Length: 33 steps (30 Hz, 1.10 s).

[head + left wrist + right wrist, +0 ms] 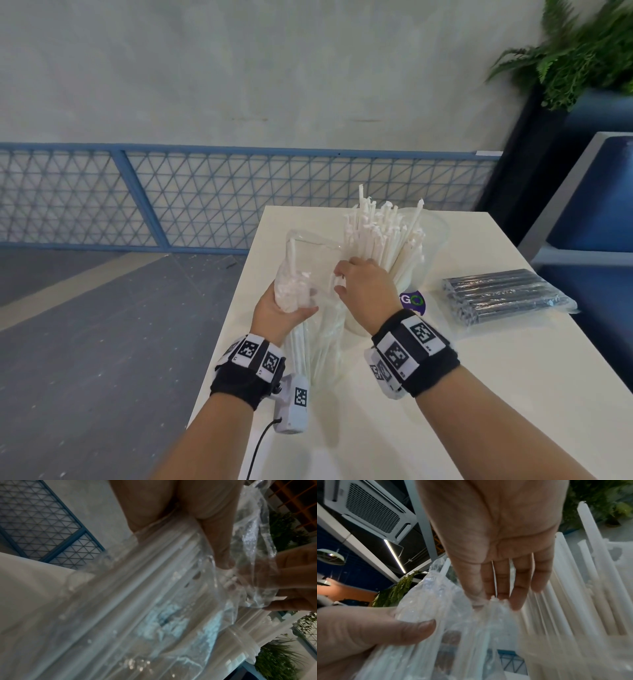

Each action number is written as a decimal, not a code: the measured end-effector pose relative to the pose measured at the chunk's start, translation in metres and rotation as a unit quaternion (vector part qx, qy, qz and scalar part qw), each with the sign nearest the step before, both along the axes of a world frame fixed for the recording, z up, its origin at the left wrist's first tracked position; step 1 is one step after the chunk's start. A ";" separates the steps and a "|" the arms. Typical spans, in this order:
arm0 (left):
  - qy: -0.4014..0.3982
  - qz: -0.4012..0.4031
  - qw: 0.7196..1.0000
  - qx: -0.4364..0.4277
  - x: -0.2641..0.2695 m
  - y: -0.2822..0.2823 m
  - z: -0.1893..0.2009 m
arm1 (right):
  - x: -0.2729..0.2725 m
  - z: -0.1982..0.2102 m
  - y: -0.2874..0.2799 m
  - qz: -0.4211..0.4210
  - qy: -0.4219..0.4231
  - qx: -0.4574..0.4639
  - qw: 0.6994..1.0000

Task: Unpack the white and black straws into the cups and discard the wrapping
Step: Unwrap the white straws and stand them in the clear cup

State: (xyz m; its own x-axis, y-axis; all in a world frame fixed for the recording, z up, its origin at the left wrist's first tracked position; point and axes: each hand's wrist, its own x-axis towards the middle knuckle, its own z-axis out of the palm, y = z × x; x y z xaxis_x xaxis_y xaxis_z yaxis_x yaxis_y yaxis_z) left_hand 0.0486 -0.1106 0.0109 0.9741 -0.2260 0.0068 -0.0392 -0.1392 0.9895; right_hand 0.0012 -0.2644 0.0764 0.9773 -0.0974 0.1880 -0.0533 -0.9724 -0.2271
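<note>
Few white straws (pixel 297 286) stayed in clear wrapping (pixel 313 253); my left hand (pixel 279 313) gripped it, right hand (pixel 368 286) pinched straw tips. Best pull straight, toward cup (pixel 433 240) mid-table (pixel 479 394).

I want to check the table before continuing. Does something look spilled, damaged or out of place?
Nothing stands out. The white straws stand upright in the cup, the left hand grips the clear bag, and the pack of black straws lies sealed on the table.
</note>
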 end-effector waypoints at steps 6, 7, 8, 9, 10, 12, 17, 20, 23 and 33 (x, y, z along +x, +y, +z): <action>0.021 0.020 0.999 -0.029 0.005 0.003 -0.004 | -0.001 0.001 -0.005 0.089 0.021 0.083 0.992; 0.022 0.013 0.999 -0.028 0.006 0.004 -0.005 | -0.002 0.001 -0.004 0.099 0.010 0.094 0.991; 0.024 -0.001 0.999 -0.026 0.005 0.004 -0.004 | -0.003 0.000 -0.003 0.105 0.001 0.110 0.988; 0.016 -0.016 0.999 -0.028 0.003 0.003 -0.002 | -0.004 -0.001 -0.001 0.110 -0.008 0.132 0.985; 0.012 -0.028 0.999 -0.028 0.002 0.000 -0.001 | -0.004 -0.002 0.001 0.112 -0.016 0.163 0.980; 0.012 -0.055 0.998 -0.034 0.000 -0.005 0.000 | -0.004 -0.007 0.006 0.111 -0.020 0.237 0.965; -0.028 -0.117 0.992 -0.036 0.001 -0.008 0.000 | -0.004 -0.023 0.010 0.100 0.050 0.327 0.939; -0.055 -0.180 0.982 -0.030 0.003 -0.006 -0.003 | -0.005 -0.032 0.016 0.089 0.077 0.350 0.929; -0.050 -0.206 0.977 0.017 0.005 -0.007 -0.005 | -0.007 -0.038 0.023 0.080 0.087 0.462 0.879; -0.007 -0.232 0.973 0.016 -0.003 -0.003 -0.004 | -0.005 -0.057 0.032 0.012 0.073 0.563 0.823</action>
State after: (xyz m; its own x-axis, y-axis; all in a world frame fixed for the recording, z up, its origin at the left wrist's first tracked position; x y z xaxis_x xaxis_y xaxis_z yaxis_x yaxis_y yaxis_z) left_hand 0.0461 -0.1137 0.0072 0.7677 -0.6408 0.0054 -0.1191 -0.1344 0.9837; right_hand -0.0035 -0.2327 0.0196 0.9856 -0.1095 -0.1284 -0.1442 -0.1504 -0.9781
